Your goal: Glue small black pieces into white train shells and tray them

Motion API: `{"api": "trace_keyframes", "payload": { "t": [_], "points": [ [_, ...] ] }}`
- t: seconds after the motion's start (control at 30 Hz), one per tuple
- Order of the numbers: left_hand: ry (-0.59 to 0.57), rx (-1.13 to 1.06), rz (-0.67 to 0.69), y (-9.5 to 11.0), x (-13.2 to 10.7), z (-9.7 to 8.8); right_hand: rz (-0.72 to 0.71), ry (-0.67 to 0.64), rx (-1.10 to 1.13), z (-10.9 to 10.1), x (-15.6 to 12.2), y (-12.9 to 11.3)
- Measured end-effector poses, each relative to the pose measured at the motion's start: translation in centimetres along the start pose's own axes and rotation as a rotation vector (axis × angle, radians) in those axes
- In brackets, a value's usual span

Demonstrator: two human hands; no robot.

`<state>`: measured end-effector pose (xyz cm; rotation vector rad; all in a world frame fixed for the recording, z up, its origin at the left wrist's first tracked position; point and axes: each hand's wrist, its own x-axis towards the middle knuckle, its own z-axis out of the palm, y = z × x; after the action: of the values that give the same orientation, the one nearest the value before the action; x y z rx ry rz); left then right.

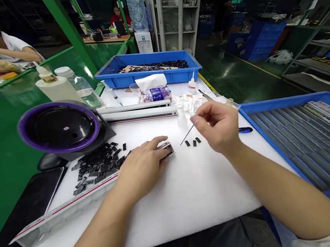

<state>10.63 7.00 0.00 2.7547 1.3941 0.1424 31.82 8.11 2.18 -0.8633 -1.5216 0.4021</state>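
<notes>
My left hand [143, 167] is wrapped over the right end of a long pale channel-shaped strip [69, 209] with a red line along its edge. Its fingers and thumb close around the strip's end, partly hiding it. A thin dark rod [186, 135] is pinched in my right hand [218, 126] and slants down to the left, its tip close to the tabletop. Beside that tip lie three small black rectangular pieces [194, 143]. Behind the strip, left of my left hand, spreads a pile of similar black pieces [97, 166].
At the left stands a round black device with a purple rim [59, 127]. Pale bars [142, 114], a tissue pack [155, 94] and a small dropper bottle [192, 84] sit behind. Blue trays stand at the back [113, 81] and right [265, 142]. A blue cutter [245, 130] lies nearby.
</notes>
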Motion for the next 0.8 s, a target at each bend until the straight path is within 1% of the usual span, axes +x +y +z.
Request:
{"api": "trace_keyframes", "payload": {
  "t": [0.1,0.2,0.3,0.57,0.67,0.73,0.8],
  "points": [
    [0.008,0.003,0.006,0.0,0.0,0.1,-0.006,-0.105,-0.020,0.9,-0.9,0.0],
    [0.010,0.007,0.002,0.0,0.0,0.2,-0.064,-0.168,-0.059,1.5,-1.4,0.4],
    [0.000,0.003,-0.002,0.0,-0.1,0.2,-0.109,-0.189,-0.076,1.9,-1.6,0.6],
    [-0.018,-0.004,-0.003,0.0,0.0,0.1,-0.111,-0.226,-0.074,2.1,-1.7,0.7],
    [-0.013,-0.003,-0.002,-0.1,0.0,0.1,-0.069,-0.149,-0.059,1.7,-1.4,0.4],
    [-0.015,-0.006,-0.001,-0.1,0.1,0.1,-0.037,-0.056,-0.034,1.1,-0.8,0.3],
    [-0.022,-0.007,-0.004,-0.1,0.1,0.1,-0.038,0.071,-0.013,-0.2,0.2,0.6]
  ]
}}
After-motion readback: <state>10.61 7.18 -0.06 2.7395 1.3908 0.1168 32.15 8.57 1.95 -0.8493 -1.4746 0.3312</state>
